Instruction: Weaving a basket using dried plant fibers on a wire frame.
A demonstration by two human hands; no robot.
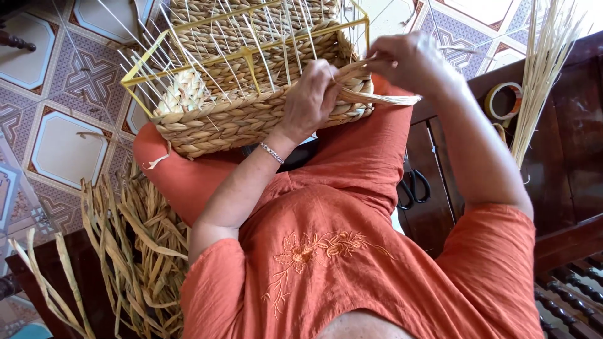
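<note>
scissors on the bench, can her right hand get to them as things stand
Probably yes. The scissors lie bare on the dark bench beside the right thigh, nothing over them. But the right hand is pinching a fibre strand at the basket.

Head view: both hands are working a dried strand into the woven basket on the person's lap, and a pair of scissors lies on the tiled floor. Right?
Not quite. In the head view the scissors lie on the dark wooden bench, not on the tiled floor. The left hand and right hand do work a strand into the basket on the lap.
</note>
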